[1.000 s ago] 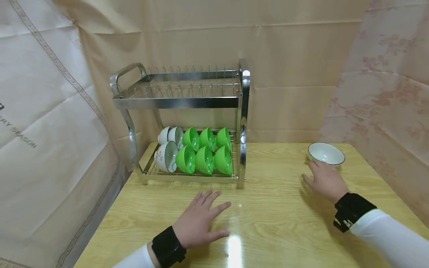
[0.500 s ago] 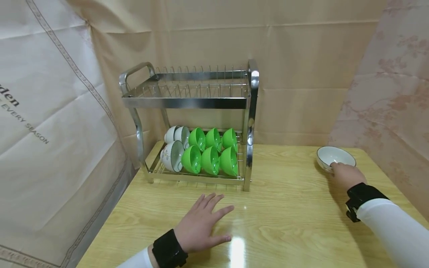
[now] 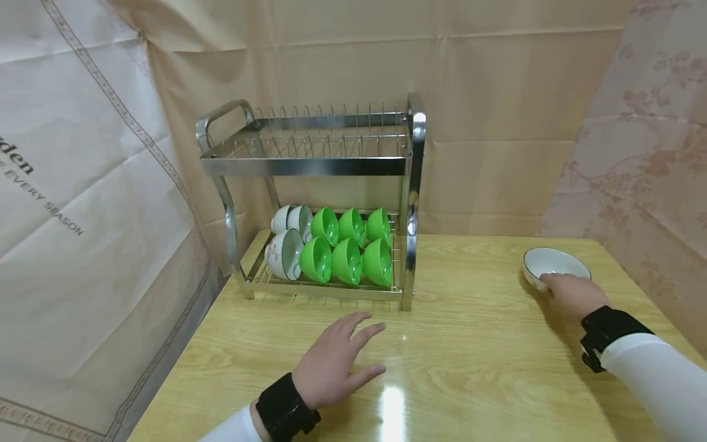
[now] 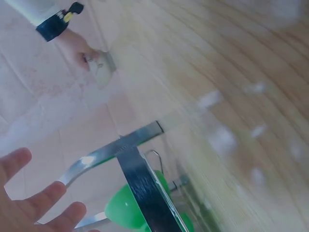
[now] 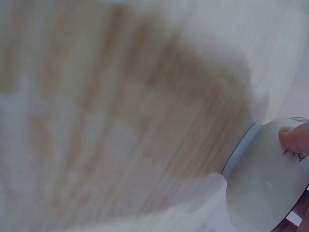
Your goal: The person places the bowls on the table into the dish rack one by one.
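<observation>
At the right back of the table, my right hand [image 3: 577, 296] holds a white bowl [image 3: 544, 263] with a thin dark rim by its near side. From the right wrist, the thumb [image 5: 295, 137] presses on the bowl's outer wall [image 5: 263, 181], beside a dark leaf pattern. My left hand [image 3: 331, 365] hovers over the table in front of the dish rack [image 3: 304, 166], fingers spread and nothing in them. On the rack's lower tier, several green cups [image 3: 316, 260] and a few white flower-patterned bowls [image 3: 278, 253] lean on their sides in two rows, mouths facing right.
The steel rack's upper tier [image 3: 326, 144] has upright wire dividers. Its right side post [image 3: 413, 215] stands between the cups and the bowl side of the wooden table [image 3: 475, 356]. Beige cloth [image 3: 497, 110] hangs behind, with pale cloth on both sides.
My right hand has moved from beside the white bowl to gripping its near side, and the bowl has shifted slightly nearer. My left hand stays about in place, its fingers a little closer together.
</observation>
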### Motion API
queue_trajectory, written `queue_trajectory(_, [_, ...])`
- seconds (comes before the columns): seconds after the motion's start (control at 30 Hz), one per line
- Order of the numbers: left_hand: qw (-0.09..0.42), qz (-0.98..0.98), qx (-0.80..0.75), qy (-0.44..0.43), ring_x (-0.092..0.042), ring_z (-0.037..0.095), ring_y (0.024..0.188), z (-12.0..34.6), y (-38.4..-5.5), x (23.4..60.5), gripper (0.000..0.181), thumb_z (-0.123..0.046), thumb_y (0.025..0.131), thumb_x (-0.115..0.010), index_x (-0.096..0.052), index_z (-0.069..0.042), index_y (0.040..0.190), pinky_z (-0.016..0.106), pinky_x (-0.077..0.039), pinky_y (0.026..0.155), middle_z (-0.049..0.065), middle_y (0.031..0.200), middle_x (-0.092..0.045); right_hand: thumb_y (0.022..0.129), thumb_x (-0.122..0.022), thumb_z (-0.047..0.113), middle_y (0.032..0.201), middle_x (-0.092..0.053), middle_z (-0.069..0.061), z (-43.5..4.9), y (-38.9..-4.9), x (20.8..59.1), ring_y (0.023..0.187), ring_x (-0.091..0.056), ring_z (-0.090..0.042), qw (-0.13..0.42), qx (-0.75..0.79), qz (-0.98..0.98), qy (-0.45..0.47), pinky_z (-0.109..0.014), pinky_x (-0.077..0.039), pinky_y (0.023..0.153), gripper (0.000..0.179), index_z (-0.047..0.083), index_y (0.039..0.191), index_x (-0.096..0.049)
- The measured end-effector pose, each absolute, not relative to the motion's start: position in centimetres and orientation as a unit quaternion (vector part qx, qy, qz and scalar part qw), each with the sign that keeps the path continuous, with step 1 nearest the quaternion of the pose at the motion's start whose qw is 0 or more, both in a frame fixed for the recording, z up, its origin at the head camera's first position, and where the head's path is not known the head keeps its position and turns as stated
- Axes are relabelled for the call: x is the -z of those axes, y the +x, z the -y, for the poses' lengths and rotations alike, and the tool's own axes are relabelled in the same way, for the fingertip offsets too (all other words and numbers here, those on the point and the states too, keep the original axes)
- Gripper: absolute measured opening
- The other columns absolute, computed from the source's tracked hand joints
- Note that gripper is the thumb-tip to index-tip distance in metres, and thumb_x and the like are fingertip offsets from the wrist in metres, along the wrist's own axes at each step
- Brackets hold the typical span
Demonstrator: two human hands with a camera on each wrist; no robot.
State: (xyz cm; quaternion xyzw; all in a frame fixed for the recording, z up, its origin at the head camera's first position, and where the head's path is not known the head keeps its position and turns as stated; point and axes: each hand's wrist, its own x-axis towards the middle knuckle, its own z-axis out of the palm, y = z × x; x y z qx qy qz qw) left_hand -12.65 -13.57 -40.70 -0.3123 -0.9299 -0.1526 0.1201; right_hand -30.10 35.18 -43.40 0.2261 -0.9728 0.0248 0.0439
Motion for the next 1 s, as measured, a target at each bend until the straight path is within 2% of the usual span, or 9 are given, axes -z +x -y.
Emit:
queue_trajectory(0.1, [0.121, 0.929, 0.175, -0.303, -0.036, 0.024, 0.129, 13.0, -12.9, 40.4, 0.061, -0.059, 0.094, -0.048, -0.046, -0.021, 0.143, 0.048, -0.042, 0.101, 0.009, 0.143, -0.043, 0.083, -0.066, 0.001, 0.074, -0.068, -0.012, -34.1, -28.9, 43.5, 0.059, -0.059, -0.026, 0.06, -0.031, 0.969, 0.236, -0.05, -0.049, 0.049, 0.008, 0.003, 0.089, -0.063])
queue_trajectory(0.2, [0.108, 0.93, 0.201, -0.287, -0.038, 0.023, 0.128, 12.2, -13.2, 40.3, 0.062, -0.057, 0.094, -0.051, -0.045, -0.02, 0.143, 0.047, -0.046, 0.098, 0.009, 0.143, -0.043, 0.083, -0.069, 0.004, 0.068, -0.064, -0.005, -32.6, -27.6, 43.9, 0.057, -0.056, -0.022, 0.095, -0.036, 0.962, 0.255, -0.047, -0.046, 0.046, 0.011, 0.009, 0.081, -0.059])
queue_trajectory(0.3, [0.085, 0.93, 0.238, -0.265, -0.038, 0.02, 0.127, 11.3, -13.7, 40.3, 0.063, -0.057, 0.094, -0.051, -0.042, -0.02, 0.145, 0.045, -0.048, 0.096, 0.008, 0.145, -0.042, 0.082, -0.071, 0.007, 0.067, -0.062, -0.002, -30.6, -26.1, 44.4, 0.062, -0.057, -0.023, 0.13, -0.033, 0.95, 0.281, -0.047, -0.045, 0.05, 0.015, 0.012, 0.079, -0.058])
queue_trajectory(0.4, [0.054, 0.924, 0.294, -0.237, -0.042, 0.02, 0.125, 10.4, -14.1, 40.4, 0.064, -0.058, 0.095, -0.049, -0.04, -0.02, 0.146, 0.045, -0.047, 0.097, 0.006, 0.146, -0.04, 0.081, -0.073, 0.009, 0.073, -0.063, -0.001, -28.2, -24.3, 44.4, 0.07, -0.058, -0.024, 0.155, -0.026, 0.937, 0.312, -0.048, -0.047, 0.055, 0.014, 0.013, 0.083, -0.06])
queue_trajectory(0.63, [-0.071, 0.857, 0.484, -0.163, -0.048, 0.026, 0.119, 9.0, -14.0, 40.8, 0.068, -0.055, 0.096, -0.049, -0.031, -0.018, 0.15, 0.045, -0.049, 0.093, 0.009, 0.148, -0.035, 0.074, -0.077, 0.008, 0.074, -0.063, 0.004, -21.9, -19.1, 42.2, 0.069, -0.053, -0.015, 0.203, -0.02, 0.889, 0.41, -0.036, -0.045, 0.059, 0.019, 0.014, 0.082, -0.06])
queue_trajectory(0.77, [-0.145, 0.742, 0.64, -0.134, -0.049, 0.032, 0.118, 8.3, -14.0, 41.0, 0.064, -0.044, 0.102, -0.045, -0.022, -0.013, 0.152, 0.047, -0.049, 0.094, 0.023, 0.146, -0.034, 0.072, -0.073, 0.006, 0.076, -0.064, 0.005, -19.1, -16.3, 40.6, 0.073, -0.055, -0.014, 0.238, -0.04, 0.848, 0.472, -0.035, -0.048, 0.063, 0.018, 0.015, 0.081, -0.061])
queue_trajectory(0.87, [-0.196, 0.636, 0.738, -0.107, -0.052, 0.038, 0.113, 7.8, -13.9, 41.0, 0.065, -0.041, 0.104, -0.041, -0.015, -0.006, 0.152, 0.049, -0.049, 0.094, 0.032, 0.142, -0.034, 0.075, -0.07, 0.009, 0.08, -0.063, 0.006, -17.7, -14.6, 39.9, 0.078, -0.055, -0.015, 0.252, -0.051, 0.818, 0.514, -0.035, -0.05, 0.068, 0.013, 0.015, 0.082, -0.061])
queue_trajectory(1.0, [-0.25, 0.562, 0.783, -0.091, -0.057, 0.036, 0.107, 7.8, -13.7, 40.8, 0.066, -0.047, 0.103, -0.037, -0.018, -0.007, 0.153, 0.047, -0.05, 0.093, 0.03, 0.136, -0.044, 0.073, -0.074, 0.012, 0.082, -0.062, 0.008, -16.4, -13.1, 39.3, 0.08, -0.053, -0.015, 0.265, -0.057, 0.789, 0.551, -0.032, -0.049, 0.07, 0.017, 0.015, 0.085, -0.062])
